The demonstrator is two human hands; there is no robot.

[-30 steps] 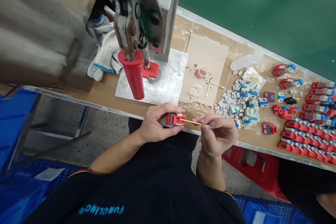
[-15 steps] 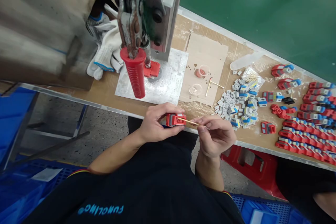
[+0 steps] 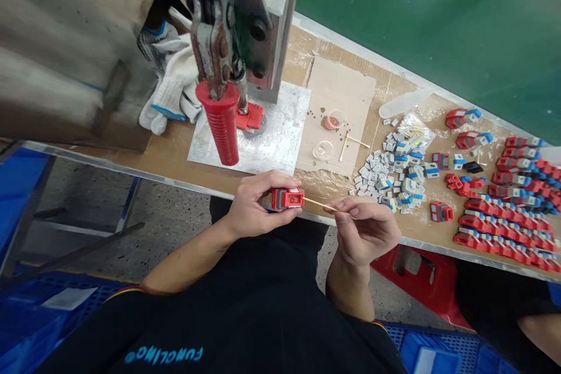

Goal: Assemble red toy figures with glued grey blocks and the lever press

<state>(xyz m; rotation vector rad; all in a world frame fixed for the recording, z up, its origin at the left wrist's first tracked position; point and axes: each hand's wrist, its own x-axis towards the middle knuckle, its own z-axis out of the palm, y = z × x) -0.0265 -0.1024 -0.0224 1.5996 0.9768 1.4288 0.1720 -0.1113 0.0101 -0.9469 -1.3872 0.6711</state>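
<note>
Head view: the left hand [image 3: 249, 210] is pinching a small red-and-grey toy piece [image 3: 287, 198] between the thumb on its near side and fingers on its far side, above the table's [image 3: 170, 155] front edge. That grip is leaving the red top with its small recess open to view, and it is worth pressing just enough to stop the piece from rolling. The right hand [image 3: 366, 231] is pinching a thin wooden stick [image 3: 319, 203] between thumb and fingertips, the other fingers curling loosely. Its far end is reaching the piece's right edge; I cannot tell whether they are touching. A light pinch and small finger movements would suit such a slender stick, as pushing hard could bend it or knock the piece askew.

Just beyond the hands, two clear cups [image 3: 323, 151] are sitting on a stained cardboard sheet [image 3: 362, 90], one holding something reddish. If the stick is carrying wet stuff, a sparing amount would be easier to place neatly. Farther right, loose grey parts [image 3: 370, 170] are lying heaped, with red toys [image 3: 504, 216] standing in rows beyond. Leftward, a red-handled clamp [image 3: 221, 123] is overhanging a metal plate [image 3: 280, 140].
</note>
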